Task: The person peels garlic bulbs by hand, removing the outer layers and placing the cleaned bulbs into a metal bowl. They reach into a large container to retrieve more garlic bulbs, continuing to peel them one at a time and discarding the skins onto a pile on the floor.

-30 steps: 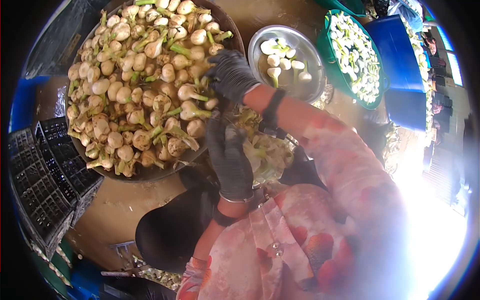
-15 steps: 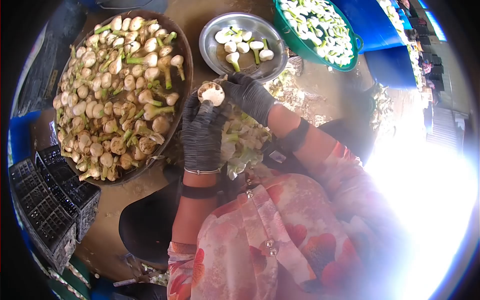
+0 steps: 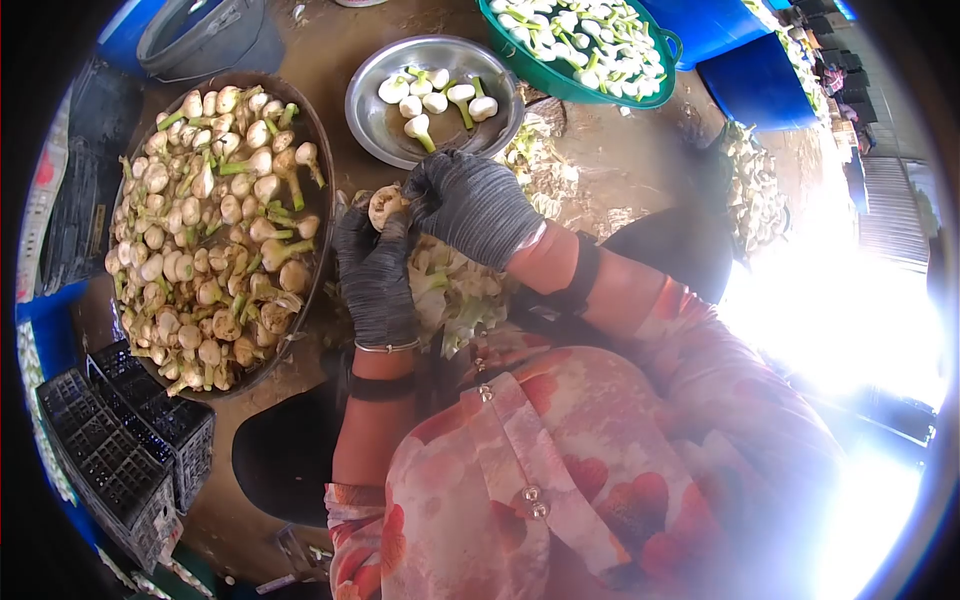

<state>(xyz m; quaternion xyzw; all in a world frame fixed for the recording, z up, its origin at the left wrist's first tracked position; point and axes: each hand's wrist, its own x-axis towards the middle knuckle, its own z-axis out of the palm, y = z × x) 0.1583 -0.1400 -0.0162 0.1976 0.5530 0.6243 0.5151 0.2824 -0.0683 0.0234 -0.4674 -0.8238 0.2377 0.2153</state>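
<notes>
My left hand (image 3: 377, 275), in a dark grey glove, holds a brownish-white bulb (image 3: 387, 207) by its fingers and thumb. Against the bulb's right side is my gloved right hand (image 3: 475, 207), its fingers bent together; whatever it pinches is too small to make out. Just beyond both hands stands a metal bowl (image 3: 364, 118) with several clean white bulbs. A large round tray (image 3: 322, 165) heaped with soil-stained bulbs on green stems lies to the left. Below the hands is a pile of peeled leaves (image 3: 455, 295).
A green basin (image 3: 540, 80) of white bulbs stands at the top, beside blue containers (image 3: 757, 82). Black crates (image 3: 120, 450) sit at the lower left and a grey tub (image 3: 210, 45) at the upper left. More peelings (image 3: 755, 190) lie on the right.
The view has shifted, so the bowl, basin and hands appear further left. The bulb has turned in my left hand, and my right hand's fingers have closed in beside it.
</notes>
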